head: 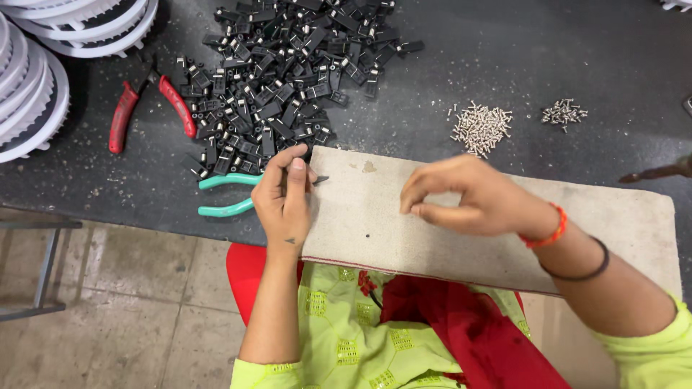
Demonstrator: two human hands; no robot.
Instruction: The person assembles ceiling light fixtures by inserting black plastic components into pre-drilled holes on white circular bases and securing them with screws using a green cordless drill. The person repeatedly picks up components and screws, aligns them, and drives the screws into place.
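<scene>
My left hand rests at the left end of a beige felt pad, fingers closed around a small dark part whose tip pokes out to the right. It lies over the teal-handled pliers. My right hand hovers over the middle of the pad with thumb and forefinger pinched together; whether something tiny sits between them I cannot tell. A big heap of small black plastic parts lies just beyond my left hand.
Red-handled pliers lie left of the heap. White round plastic pieces are stacked at the top left. Two piles of small silver screws sit beyond the pad on the dark table. A dark tool tip enters from the right.
</scene>
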